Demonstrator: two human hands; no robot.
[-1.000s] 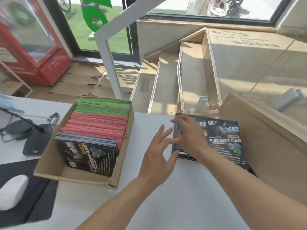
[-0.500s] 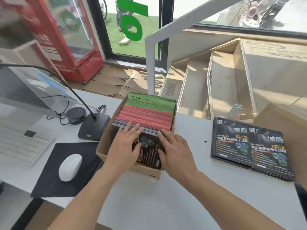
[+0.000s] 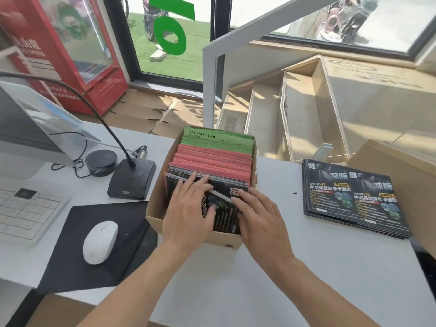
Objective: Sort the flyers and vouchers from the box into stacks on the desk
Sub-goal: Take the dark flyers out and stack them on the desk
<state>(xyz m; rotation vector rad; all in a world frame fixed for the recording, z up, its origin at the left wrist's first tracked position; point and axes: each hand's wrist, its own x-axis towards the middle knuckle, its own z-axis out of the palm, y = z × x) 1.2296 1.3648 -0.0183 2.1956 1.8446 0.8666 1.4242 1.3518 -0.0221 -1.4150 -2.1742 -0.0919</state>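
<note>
The box (image 3: 154, 210) sits mid-desk (image 3: 306, 267), with papers standing in rows inside. Both hands (left hand (image 3: 188, 208), right hand (image 3: 259, 215)) rest on the nearest row. A flyer stack (image 3: 351, 197) lies to the right, a microphone base (image 3: 131, 179) and mouse (image 3: 100, 241) to the left.
</note>
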